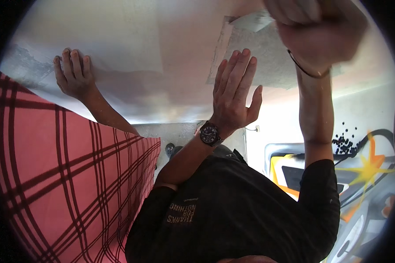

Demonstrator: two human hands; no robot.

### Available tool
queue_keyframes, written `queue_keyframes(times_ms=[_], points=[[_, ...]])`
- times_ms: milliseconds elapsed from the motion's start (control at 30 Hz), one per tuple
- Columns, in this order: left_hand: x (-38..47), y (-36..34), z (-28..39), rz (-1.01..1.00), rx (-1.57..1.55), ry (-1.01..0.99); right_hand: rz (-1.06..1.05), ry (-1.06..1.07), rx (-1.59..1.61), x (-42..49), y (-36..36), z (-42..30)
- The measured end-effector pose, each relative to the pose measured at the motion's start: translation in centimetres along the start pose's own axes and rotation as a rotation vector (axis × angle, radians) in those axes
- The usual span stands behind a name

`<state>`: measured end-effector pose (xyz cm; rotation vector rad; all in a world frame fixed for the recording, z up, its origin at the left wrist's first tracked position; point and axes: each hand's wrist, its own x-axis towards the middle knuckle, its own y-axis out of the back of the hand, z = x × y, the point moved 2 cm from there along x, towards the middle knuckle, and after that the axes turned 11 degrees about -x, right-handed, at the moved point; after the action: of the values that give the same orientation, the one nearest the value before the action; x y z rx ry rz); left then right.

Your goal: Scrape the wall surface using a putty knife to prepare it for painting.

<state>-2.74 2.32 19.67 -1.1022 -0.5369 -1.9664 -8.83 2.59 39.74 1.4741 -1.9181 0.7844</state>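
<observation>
My left hand (235,92), with a dark wristwatch (209,133) on the wrist, lies spread against a painted wall (184,56), its fingertips over the lower left part of a rough grey patch (263,56). It holds nothing. At the upper right, my right hand (319,33) is blurred and closed around a tool whose handle is hidden in the fist. The tool's flat, pale blade, apparently a scraper or putty knife (255,21), reaches out to the left over the top edge of the grey patch. A thin dark band circles my right wrist.
At the left, another person's hand (75,74) is flat on the wall, its arm coming from behind pink plaid fabric (79,164). A second grey patch (29,65) is at the far left. Below are the floor (174,130), a dark shoe (170,149) and a graffiti-painted wall (365,197).
</observation>
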Motion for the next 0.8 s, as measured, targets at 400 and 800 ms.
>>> queue_keyframes(times_ms=[400, 800], points=[[-0.2, -0.9, -2.0, -0.121, 0.051, 0.025, -0.449, 0.304, 0.405, 0.6, 5.4, 2.6], [2.5, -6.0, 0.8, -0.168, 0.273, -0.043, -0.696, 0.007, -0.583, -0.2, 5.6, -4.9]])
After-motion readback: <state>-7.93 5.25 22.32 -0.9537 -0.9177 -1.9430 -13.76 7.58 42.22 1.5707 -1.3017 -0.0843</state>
